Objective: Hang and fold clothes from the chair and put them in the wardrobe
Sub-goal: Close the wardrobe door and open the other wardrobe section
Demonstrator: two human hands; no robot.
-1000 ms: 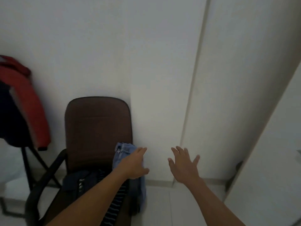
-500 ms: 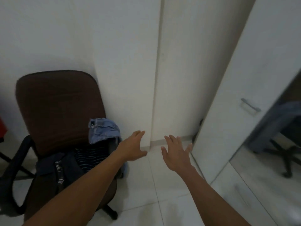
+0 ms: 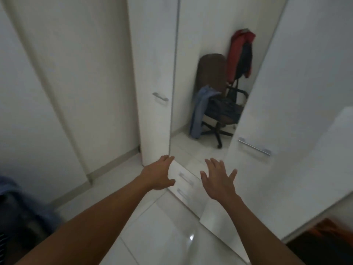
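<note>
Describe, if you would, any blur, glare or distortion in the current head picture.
Head view: dim and soft overall; blue clothes at lower left smeared by blur; a small glare spot on the floor tile; wide-angle lens bows the wardrobe door edges.

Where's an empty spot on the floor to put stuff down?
The white floor tiles between your left arm and right arm, in front of the mirror, are bare. So is the strip between the skirting board and your left arm. The bottom left corner is crowded with dark and blue clothes.
</note>
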